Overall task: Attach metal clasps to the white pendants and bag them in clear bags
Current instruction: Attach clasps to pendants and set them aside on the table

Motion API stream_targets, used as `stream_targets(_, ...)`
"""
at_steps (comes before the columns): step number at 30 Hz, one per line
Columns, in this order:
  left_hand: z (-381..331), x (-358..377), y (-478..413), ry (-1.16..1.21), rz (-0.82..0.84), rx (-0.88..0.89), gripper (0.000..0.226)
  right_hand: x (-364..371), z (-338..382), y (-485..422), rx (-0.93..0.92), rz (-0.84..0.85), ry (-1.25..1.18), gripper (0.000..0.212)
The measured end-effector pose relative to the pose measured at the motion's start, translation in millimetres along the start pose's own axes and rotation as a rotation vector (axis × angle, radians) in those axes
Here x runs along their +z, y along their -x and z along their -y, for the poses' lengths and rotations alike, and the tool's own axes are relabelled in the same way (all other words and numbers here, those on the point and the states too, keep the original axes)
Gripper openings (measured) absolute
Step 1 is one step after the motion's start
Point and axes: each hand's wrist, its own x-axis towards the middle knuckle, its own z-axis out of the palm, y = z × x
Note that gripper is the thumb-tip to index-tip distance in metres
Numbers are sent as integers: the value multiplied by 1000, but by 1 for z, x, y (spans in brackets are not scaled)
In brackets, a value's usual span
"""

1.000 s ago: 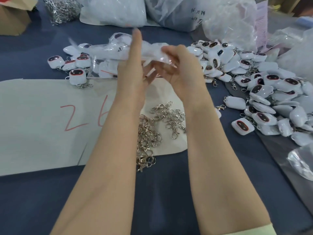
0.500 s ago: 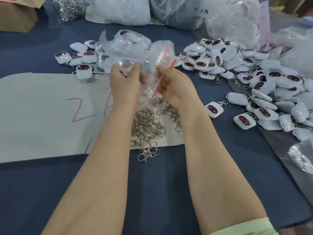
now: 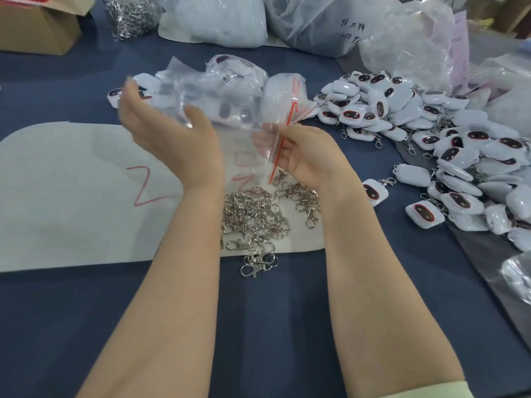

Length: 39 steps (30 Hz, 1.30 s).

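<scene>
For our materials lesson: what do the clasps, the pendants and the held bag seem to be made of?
Clasps: likely metal, bright silver, shiny glints.
Pendants: probably glossy white plastic, smooth shells with highlights.
Bag: thin clear plastic film, see-through, crinkled, red zip strip.

Pinching a clear bag [image 3: 280, 110] near its red zip strip with the right hand [image 3: 307, 156], centre of the frame. Holding the left hand [image 3: 175, 139] up just left of it, fingers [image 3: 129, 94] straight and blurred. Below both, a pile of metal clasps [image 3: 255, 216] on a white sheet [image 3: 71, 202] over the blue bench [image 3: 273, 326]. At right, a heap of white pendants [image 3: 431, 133]; upper centre, filled bags [image 3: 230, 79]; upper left, a cardboard box [image 3: 37, 27].
</scene>
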Motion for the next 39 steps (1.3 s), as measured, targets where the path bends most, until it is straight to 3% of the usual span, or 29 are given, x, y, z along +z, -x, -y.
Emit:
stream_targets(2, -7, 0, 7, -207, -32, 346, 55, 1, -2, 0, -21, 10, 3, 20)
stream_targets(4, -11, 7, 16, -246, 163, 486, 37, 4, -4, -2, -60, -34, 13, 19)
stream_targets(6, -9, 14, 26, -239, 527, 349, 25, 5, -6, -6, -117, -105, 77, 22)
stream_targets(8, -2, 17, 34, -288, 712, 209, 21, 4, -9, -9, -162, -165, 189, 24)
stream_targets(11, 6, 18, 37, -261, 713, 141, 20, 5, -11, -9, -167, -215, 301, 25)
stream_targets(18, 13, 19, 33, -342, 678, 55, 16, 18, -18, -19, -29, -256, 266, 37)
stream_targets(29, 11, 17, 21, -374, 685, 19, 19, 14, -24, -22, -145, -178, 446, 25)
stream_targets(35, 11, 20, 22, -367, 675, 16, 8, 19, -16, -12, -273, -257, 698, 41)
stream_targets(39, 12, 20, 19, -176, 738, -162, 22, 22, -11, -9, -235, -251, 747, 46)
